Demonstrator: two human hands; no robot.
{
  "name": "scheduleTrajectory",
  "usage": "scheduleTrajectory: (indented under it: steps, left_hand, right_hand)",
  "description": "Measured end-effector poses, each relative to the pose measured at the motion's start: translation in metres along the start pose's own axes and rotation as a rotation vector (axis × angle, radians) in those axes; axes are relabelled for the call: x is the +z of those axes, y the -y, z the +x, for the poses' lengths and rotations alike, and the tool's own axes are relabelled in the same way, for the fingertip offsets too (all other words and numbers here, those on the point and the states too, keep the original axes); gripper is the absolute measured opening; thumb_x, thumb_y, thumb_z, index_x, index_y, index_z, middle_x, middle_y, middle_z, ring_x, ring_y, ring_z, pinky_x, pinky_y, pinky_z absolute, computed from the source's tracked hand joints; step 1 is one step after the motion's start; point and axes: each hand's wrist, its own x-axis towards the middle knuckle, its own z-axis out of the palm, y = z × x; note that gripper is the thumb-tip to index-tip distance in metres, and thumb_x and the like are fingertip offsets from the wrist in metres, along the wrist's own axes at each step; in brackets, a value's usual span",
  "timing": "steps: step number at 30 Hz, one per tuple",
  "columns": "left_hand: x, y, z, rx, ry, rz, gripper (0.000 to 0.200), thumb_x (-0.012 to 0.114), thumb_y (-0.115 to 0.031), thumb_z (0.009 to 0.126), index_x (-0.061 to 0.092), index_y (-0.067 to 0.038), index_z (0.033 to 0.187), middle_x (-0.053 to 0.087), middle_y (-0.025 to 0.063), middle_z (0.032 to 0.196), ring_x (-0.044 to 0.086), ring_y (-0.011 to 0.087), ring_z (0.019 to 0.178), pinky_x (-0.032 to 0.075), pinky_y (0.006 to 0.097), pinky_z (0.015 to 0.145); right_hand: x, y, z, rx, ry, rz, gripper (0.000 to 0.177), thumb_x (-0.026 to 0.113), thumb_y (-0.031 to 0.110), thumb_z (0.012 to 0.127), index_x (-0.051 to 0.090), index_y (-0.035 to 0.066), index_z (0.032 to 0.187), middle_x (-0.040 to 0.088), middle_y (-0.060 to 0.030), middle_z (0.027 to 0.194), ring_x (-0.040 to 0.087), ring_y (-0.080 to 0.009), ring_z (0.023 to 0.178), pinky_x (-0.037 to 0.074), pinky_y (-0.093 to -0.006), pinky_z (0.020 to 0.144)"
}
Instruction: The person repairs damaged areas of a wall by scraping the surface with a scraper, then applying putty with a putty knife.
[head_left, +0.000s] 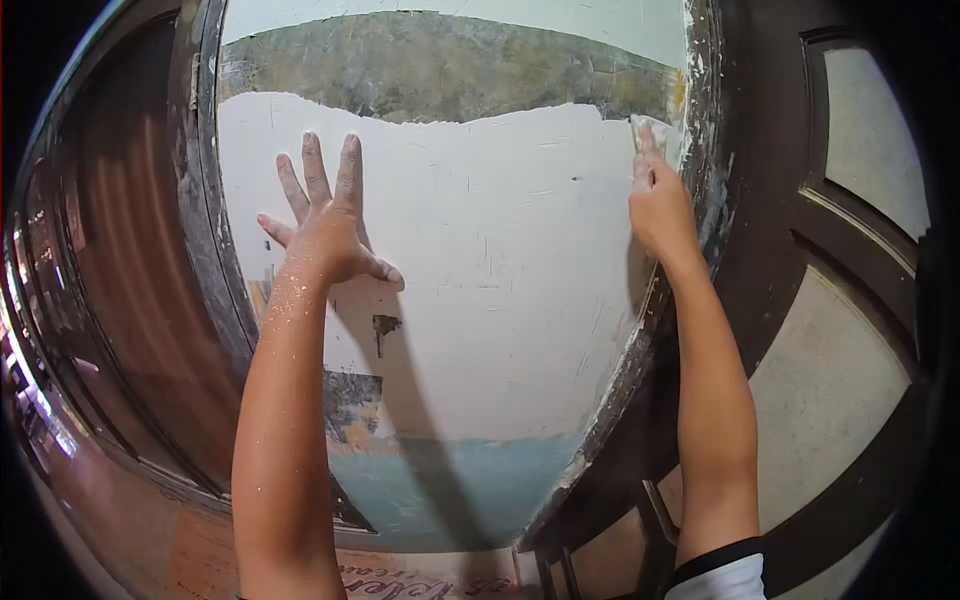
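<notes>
Left hand (325, 235): fingers spread, released, braced against the white wall panel (480, 240). Right hand (662, 205): fingers clenched around a small, whitish, partly hidden object (640, 128).

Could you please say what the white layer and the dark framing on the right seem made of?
White layer: probably plaster or filler, matte, with a ragged top edge and scratches. Dark framing: likely painted or stained wood, low-sheen, with moulded edges.

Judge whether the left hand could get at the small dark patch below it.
Probably yes: the left hand is spread open, and only white wall shows between it and the small dark patch.
</notes>
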Motion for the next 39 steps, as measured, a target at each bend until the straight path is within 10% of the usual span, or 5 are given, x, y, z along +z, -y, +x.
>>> scheduleTrajectory:
  steps: [19, 39]
  left_hand:
    - [-0.002, 0.000, 0.000, 0.014, 0.017, -0.006, 0.187, 0.103, -0.054, 0.016, -0.004, -0.030, 0.168, -0.022, 0.0202, 0.172, -0.026, 0.0489, 0.154, 0.004, 0.0896, 0.105]
    - [-0.012, -0.009, -0.006, -0.047, 0.045, 0.006, 0.180, 0.105, -0.045, 0.023, -0.001, -0.036, 0.168, -0.020, 0.0128, 0.174, -0.021, 0.0429, 0.158, 0.007, 0.0845, 0.113]
  right_hand:
    - [-0.006, -0.009, -0.008, -0.089, 0.002, 0.026, 0.050, 0.045, 0.023, 0.110, 0.042, 0.010, 0.158, 0.058, -0.0246, 0.147, 0.059, -0.0376, 0.134, 0.044, -0.0372, 0.109]
    - [-0.015, -0.003, -0.003, -0.079, -0.032, 0.021, 0.052, 0.046, 0.027, 0.108, 0.041, 0.027, 0.159, 0.064, -0.0267, 0.136, 0.058, -0.0466, 0.128, 0.046, -0.0473, 0.109]
